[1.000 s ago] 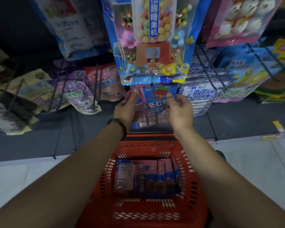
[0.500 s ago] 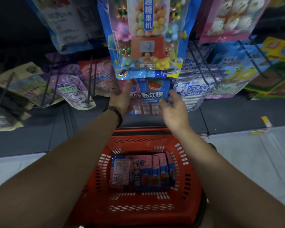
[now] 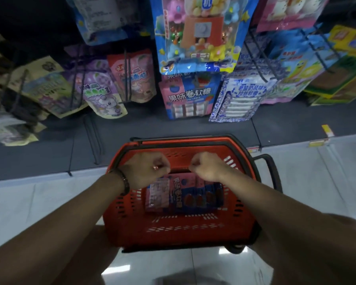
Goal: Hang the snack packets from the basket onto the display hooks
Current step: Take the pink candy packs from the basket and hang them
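Note:
A pink and blue snack packet [image 3: 190, 95] hangs on a display hook under the big candy-machine pack [image 3: 197, 33]. Below it a red basket [image 3: 173, 229] stands on the floor with several identical snack packets [image 3: 185, 194] upright in a row. Both my hands are down over the basket's far end with fingers curled. My left hand [image 3: 147, 169] and my right hand [image 3: 209, 166] meet the two top corners of the rearmost packet and seem to pinch it. The fingertips are hidden under the knuckles.
Rows of other hanging packs flank the hook: purple and pink bags [image 3: 111, 89] on the left, a blue-and-white pack [image 3: 238, 97] on the right. Bare black hook wires [image 3: 93, 138] stick out at lower left. The basket's black handle [image 3: 272, 173] juts right over pale floor tiles.
Both hands let go of the packet on the hook, where it stays hanging, and dropped down to the packets in the basket. The view tilted downward.

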`<state>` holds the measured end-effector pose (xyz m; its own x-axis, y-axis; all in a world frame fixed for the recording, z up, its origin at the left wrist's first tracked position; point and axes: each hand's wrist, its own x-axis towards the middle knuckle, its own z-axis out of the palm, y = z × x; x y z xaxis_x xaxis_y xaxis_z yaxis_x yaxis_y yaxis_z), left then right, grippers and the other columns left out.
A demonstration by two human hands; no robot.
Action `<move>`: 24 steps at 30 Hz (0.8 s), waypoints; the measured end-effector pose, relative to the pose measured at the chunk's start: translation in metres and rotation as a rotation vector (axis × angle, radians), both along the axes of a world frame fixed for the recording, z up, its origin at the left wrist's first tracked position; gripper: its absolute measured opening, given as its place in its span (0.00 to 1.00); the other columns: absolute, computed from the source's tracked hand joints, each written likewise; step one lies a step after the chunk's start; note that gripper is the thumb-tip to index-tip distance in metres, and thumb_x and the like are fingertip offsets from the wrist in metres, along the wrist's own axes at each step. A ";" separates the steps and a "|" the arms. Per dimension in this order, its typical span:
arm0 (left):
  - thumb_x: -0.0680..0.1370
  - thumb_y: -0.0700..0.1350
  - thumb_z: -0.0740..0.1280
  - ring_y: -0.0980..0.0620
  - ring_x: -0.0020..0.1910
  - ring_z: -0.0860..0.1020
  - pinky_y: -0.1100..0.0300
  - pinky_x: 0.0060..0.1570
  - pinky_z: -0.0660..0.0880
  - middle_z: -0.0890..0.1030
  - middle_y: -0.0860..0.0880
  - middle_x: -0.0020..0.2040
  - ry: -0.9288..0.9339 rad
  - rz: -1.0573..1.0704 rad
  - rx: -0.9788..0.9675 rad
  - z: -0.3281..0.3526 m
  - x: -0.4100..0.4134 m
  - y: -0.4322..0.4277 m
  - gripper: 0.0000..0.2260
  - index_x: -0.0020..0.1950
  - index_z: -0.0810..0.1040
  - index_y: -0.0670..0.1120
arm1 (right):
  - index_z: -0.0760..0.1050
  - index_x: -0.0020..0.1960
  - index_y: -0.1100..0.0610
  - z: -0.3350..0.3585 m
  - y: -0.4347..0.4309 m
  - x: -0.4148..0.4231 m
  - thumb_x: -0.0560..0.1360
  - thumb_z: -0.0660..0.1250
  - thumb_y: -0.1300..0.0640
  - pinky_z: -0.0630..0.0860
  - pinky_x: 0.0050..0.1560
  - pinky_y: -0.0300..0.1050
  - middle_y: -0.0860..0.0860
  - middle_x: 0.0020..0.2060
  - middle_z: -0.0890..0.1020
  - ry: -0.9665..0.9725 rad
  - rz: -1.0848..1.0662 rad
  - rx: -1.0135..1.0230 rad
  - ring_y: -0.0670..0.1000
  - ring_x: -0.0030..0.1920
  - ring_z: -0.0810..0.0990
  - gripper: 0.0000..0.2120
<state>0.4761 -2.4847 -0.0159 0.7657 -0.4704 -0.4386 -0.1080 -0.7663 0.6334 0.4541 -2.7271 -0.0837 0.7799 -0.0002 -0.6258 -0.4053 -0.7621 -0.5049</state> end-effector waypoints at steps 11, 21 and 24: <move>0.86 0.57 0.63 0.45 0.68 0.78 0.56 0.63 0.74 0.79 0.46 0.72 0.316 -0.397 0.417 -0.035 -0.012 -0.024 0.20 0.73 0.78 0.47 | 0.71 0.77 0.63 -0.122 0.036 -0.051 0.76 0.78 0.55 0.80 0.50 0.45 0.58 0.68 0.80 0.371 -0.192 -0.030 0.58 0.63 0.81 0.34; 0.87 0.55 0.62 0.43 0.64 0.79 0.55 0.61 0.74 0.82 0.43 0.66 0.258 -0.400 0.435 -0.044 0.028 -0.014 0.19 0.69 0.80 0.44 | 0.73 0.57 0.60 -0.178 0.058 -0.061 0.83 0.67 0.57 0.72 0.38 0.50 0.54 0.40 0.73 0.484 -0.512 0.049 0.53 0.39 0.74 0.08; 0.87 0.55 0.63 0.43 0.60 0.81 0.53 0.59 0.76 0.84 0.42 0.62 0.256 -0.392 0.422 -0.047 0.030 -0.013 0.19 0.67 0.80 0.42 | 0.80 0.57 0.63 -0.169 0.060 -0.061 0.79 0.73 0.58 0.80 0.42 0.57 0.62 0.46 0.81 0.494 -0.571 0.137 0.54 0.48 0.84 0.10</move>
